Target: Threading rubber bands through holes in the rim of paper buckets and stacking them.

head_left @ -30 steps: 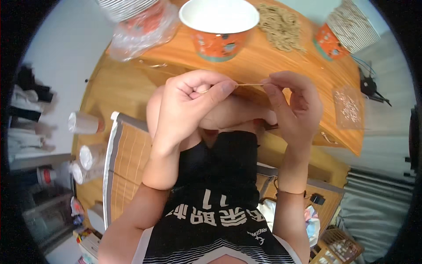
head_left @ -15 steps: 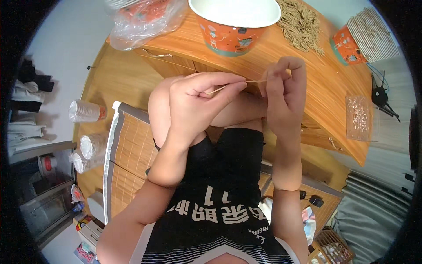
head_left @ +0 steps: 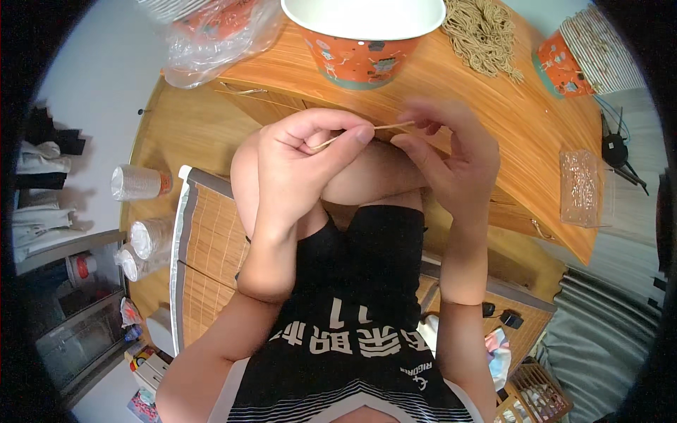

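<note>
My left hand point(head_left: 300, 158) is closed in a pinch, with thumb and forefinger on a thin tan cord point(head_left: 391, 127). One short end pokes out past the fingertips, and another part runs back across the palm. Facing it, my right hand point(head_left: 458, 151) has its thumb and fingers spread apart, the fingers slightly blurred close to the cord's tip. Both hands are above my lap, in front of the wooden desk. A pile of similar tan cord point(head_left: 483, 39) lies on the desktop, right of a large orange paper bucket point(head_left: 360, 60) with a white inside.
A plastic-wrapped bowl stack point(head_left: 218, 35) sits at the desk's left. On the right are an orange-and-white paper bowl stack point(head_left: 585, 56), a clear plastic tray point(head_left: 580, 187) and a black cabled device point(head_left: 615, 149). Wrapped cup stacks point(head_left: 141, 181) stand on the floor at left.
My right hand has let go of the cord and opened, shifting slightly right. My left hand has drawn a little left, still pinching the cord.
</note>
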The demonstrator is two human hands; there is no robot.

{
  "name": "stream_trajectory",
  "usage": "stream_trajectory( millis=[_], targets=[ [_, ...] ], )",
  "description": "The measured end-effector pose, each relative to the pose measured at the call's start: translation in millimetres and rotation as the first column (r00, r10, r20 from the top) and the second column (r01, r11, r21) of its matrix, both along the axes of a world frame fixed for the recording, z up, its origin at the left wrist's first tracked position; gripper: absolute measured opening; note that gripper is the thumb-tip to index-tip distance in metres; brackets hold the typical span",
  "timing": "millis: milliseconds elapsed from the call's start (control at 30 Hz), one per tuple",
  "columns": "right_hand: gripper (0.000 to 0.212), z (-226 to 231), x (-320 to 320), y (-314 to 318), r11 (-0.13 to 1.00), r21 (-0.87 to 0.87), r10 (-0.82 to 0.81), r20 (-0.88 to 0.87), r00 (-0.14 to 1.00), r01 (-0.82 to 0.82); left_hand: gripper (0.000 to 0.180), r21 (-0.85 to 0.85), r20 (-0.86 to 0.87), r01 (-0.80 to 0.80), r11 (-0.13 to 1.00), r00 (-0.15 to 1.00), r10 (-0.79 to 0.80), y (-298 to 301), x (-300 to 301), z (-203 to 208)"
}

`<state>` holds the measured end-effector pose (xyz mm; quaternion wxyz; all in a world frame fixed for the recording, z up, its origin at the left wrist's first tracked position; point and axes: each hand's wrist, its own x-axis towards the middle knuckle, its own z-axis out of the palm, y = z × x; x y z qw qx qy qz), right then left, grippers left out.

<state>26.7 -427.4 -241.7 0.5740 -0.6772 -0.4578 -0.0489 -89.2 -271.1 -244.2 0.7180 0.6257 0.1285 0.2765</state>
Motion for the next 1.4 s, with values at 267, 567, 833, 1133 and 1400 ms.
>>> stream_trajectory(
  millis=[267,567,833,1133,1400],
  targets=[
    [0.008,14.7,4.1,2.3,1.000,0.002,-0.012,0.324,0.946,0.012,0.011,0.026,-0.040,0.035,0.999,0.999,-0.034,-2.4,-5.4,5.6],
    [0.016,46.1,4.5,37.8,0.993,-0.078,-0.053,0.382,0.923,0.089,0.011,0.449,0.216,-0.241,0.860,0.964,0.157,3.9,-8.2,5.0],
    [0.013,50.9,73.6,45.6,0.950,-0.163,-0.070,0.720,0.690,0.266,0.005,0.001,-0.014,-0.388,0.922,0.921,0.388,0.9,7.8,11.9],
    [0.007,52.6,48.8,49.2,0.948,-0.251,0.017,0.652,0.758,0.194,0.009,0.094,0.206,-0.516,0.852,0.847,0.490,-0.1,19.6,-12.6],
    [0.007,58.9,45.9,47.0,0.961,-0.255,0.058,0.575,0.816,0.111,0.013,0.092,0.383,-0.537,0.838,0.796,0.468,1.7,22.6,-23.7]
  ],
)
